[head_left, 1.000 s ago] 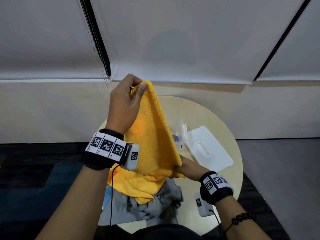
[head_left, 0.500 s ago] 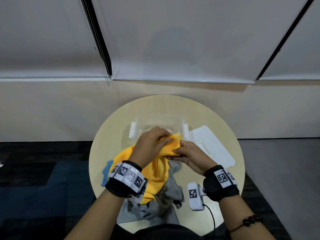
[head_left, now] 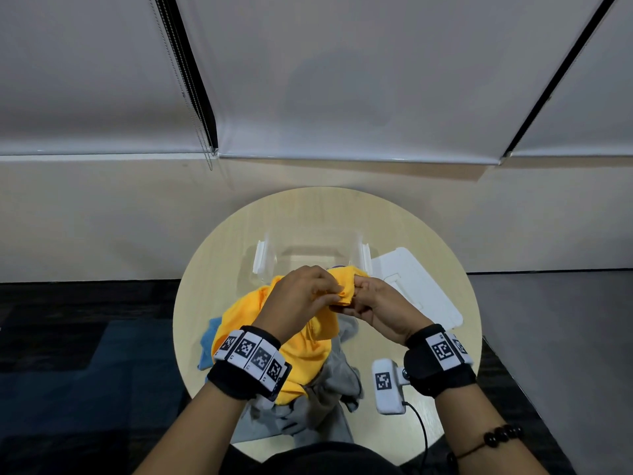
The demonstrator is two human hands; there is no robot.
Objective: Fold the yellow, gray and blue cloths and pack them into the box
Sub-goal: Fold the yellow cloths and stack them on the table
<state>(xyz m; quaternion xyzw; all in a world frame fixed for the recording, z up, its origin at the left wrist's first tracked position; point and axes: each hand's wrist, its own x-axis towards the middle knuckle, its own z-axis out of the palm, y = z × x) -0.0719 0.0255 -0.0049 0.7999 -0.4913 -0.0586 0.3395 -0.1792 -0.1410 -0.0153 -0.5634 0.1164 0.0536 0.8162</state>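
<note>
The yellow cloth [head_left: 308, 351] hangs bunched over the near half of the round table. My left hand [head_left: 298, 298] and my right hand [head_left: 376, 308] meet just in front of the box, and each pinches a bunched edge of the yellow cloth. The gray cloth [head_left: 318, 406] lies crumpled under the yellow one at the table's near edge. A bit of the blue cloth [head_left: 207, 347] shows at the left, mostly covered. The clear plastic box [head_left: 310, 255] stands open behind my hands.
The box's white lid [head_left: 416, 286] lies flat to the right of the box. The round wooden table [head_left: 212, 269] stands against a pale wall with blinds above. A cabled white marker block hangs from my right wristband. Dark floor surrounds the table.
My left hand came down from high above the table with the yellow cloth's top edge and met my right hand near the box. The cloth went from stretched upright to bunched low.
</note>
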